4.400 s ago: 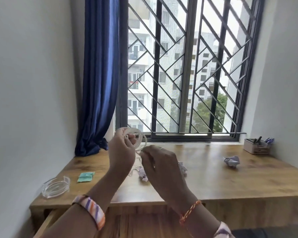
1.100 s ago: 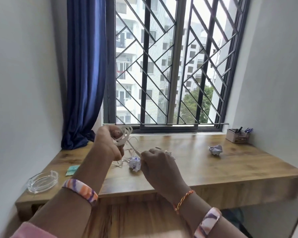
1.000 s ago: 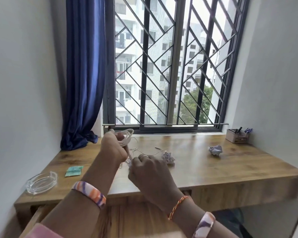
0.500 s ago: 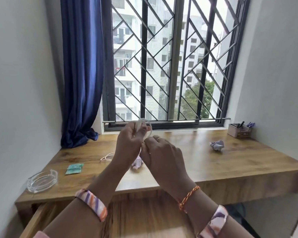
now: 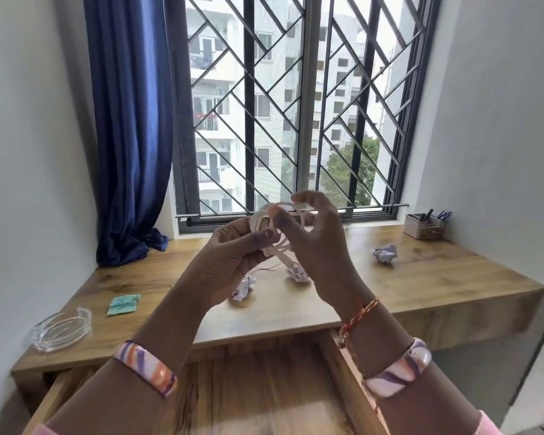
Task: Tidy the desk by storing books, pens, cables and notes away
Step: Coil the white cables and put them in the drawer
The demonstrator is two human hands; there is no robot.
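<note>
Setting: wooden desk (image 5: 421,277) built under a barred window (image 5: 296,105), with a dark blue curtain (image 5: 129,120) hanging at the upper left of the frame and grey walls on both sides.
Left hand: left hand (image 5: 230,262) is raised at the centre of the frame, its fingers closed around a coiled bundle of white cable (image 5: 261,221).
Right hand: right hand (image 5: 314,237) sits just right of the left one, thumb and fingertips pinched on a loop of the same cable, the other fingers loosely curled.
Cable: held in the air between both hands, above the desk; a loose end trails down behind the hands toward the desk top (where it ends is hidden).
Paper balls: one crumpled paper ball (image 5: 244,287) lies on the desk below the left hand, a second crumpled ball (image 5: 297,273) just right of it, and a third crumpled ball (image 5: 384,253) well apart at the right.
Pen holder: pale pen holder (image 5: 424,226) with pens stands in the far right corner by the window.
Left side: clear glass dish (image 5: 62,329) near the lower left edge of the desk, with a small green packet (image 5: 123,304) beside it.
Drawer: open wooden drawer (image 5: 248,387) at the bottom centre, under the forearms.
Wrists: striped bangles on both, and a red thread on the right.
</note>
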